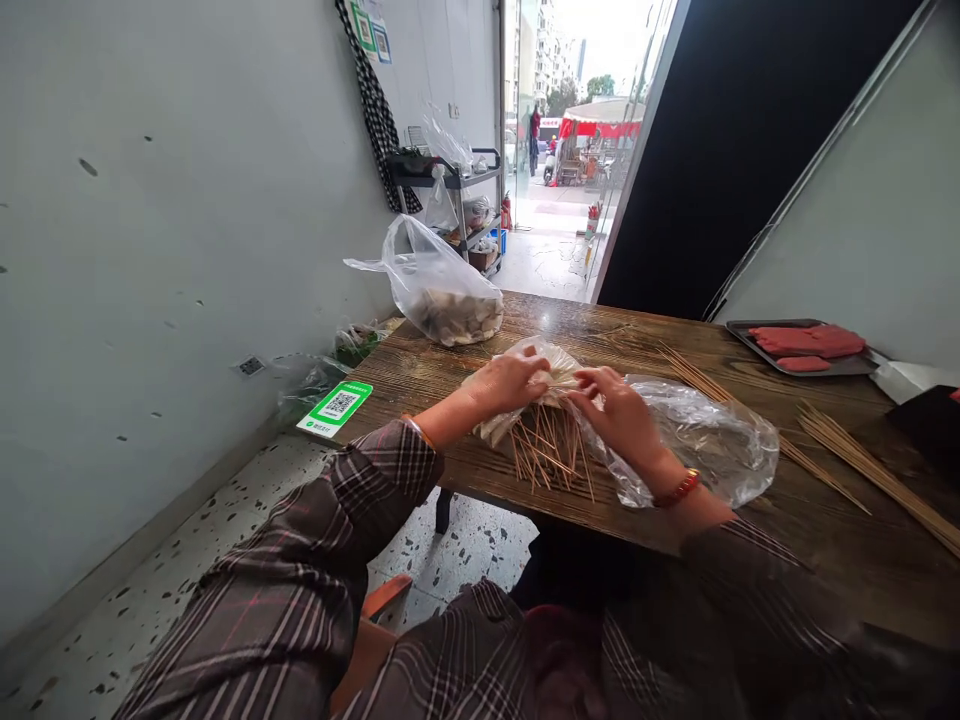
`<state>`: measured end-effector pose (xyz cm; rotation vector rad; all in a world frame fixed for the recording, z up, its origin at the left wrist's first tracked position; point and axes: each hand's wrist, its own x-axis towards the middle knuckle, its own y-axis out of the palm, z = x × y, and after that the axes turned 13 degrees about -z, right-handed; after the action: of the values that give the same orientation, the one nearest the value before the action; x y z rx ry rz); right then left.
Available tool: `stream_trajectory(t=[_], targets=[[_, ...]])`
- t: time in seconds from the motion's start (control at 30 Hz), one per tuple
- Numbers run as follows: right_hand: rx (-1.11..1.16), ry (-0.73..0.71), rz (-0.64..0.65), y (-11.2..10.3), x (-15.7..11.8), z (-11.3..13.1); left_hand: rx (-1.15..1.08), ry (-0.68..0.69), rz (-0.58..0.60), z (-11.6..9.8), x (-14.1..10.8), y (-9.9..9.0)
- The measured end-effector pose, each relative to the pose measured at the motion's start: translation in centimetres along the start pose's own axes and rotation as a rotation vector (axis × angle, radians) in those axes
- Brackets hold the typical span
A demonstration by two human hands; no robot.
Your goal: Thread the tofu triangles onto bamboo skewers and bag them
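A pile of pale, thin, folded food pieces (556, 378) lies at the table's near side, partly in crinkled clear plastic. Thin wooden skewers (546, 452) stick out of it toward me. My left hand (511, 382) is closed over the pile's left side, its fingers curled on a pale piece. From the right, my right hand (616, 408) meets it with thumb and fingers pinched together at the pile's edge. What lies between those right fingertips is too small to make out. Beside my right wrist spreads an open clear plastic bag (709, 440).
A knotted clear bag of greyish-brown pieces (457, 315) stands at the back left of the wooden table (450, 455). Loose skewers (862, 450) lie on the right. Behind them is a black tray (739, 335) with pinkish-red packets (814, 342). A green QR card (335, 409) sits at the left edge.
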<state>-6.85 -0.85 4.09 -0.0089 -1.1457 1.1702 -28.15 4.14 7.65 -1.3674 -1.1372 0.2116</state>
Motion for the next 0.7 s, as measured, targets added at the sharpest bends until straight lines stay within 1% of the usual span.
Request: stream_trajectory(t=[0.07, 0.13, 0.2, 0.27, 0.3, 0.4, 0.47, 0.53, 0.63, 0.7], targets=[[0.000, 0.072, -0.080, -2.1, -1.0, -2.0, 0.095, 0.032, 0.109, -1.2, -0.3, -0.5], [-0.033, 0.162, -0.139, -4.3, -2.5, -4.3, 0.181, 0.058, 0.184, -2.3, -0.4, -0.7], [-0.089, 0.267, -0.196, -6.4, -4.6, -6.6, 0.249, 0.065, 0.205, -3.2, -0.2, -0.7], [-0.142, 0.376, -0.247, -8.3, -7.2, -8.6, 0.296, 0.060, 0.202, -3.8, 0.1, -0.5], [-0.151, 0.422, -0.261, -9.1, -8.5, -9.5, 0.308, 0.064, 0.213, -4.0, 0.2, -0.5], [-0.193, 0.496, -0.310, -10.8, -11.8, -11.5, 0.336, 0.085, 0.241, -4.2, 0.8, -0.4], [-0.220, 0.532, -0.337, -11.5, -13.3, -12.1, 0.345, 0.086, 0.252, -4.1, 1.2, -0.5], [-0.234, 0.562, -0.357, -11.8, -14.0, -12.0, 0.350, 0.074, 0.265, -4.0, 1.5, -0.6], [-0.208, 0.622, -0.395, -12.1, -14.0, -11.2, 0.351, 0.083, 0.297, -3.8, 1.9, -0.8], [-0.129, 0.661, -0.428, -12.3, -13.5, -10.7, 0.383, 0.073, 0.314, -3.7, 2.3, -0.9]])
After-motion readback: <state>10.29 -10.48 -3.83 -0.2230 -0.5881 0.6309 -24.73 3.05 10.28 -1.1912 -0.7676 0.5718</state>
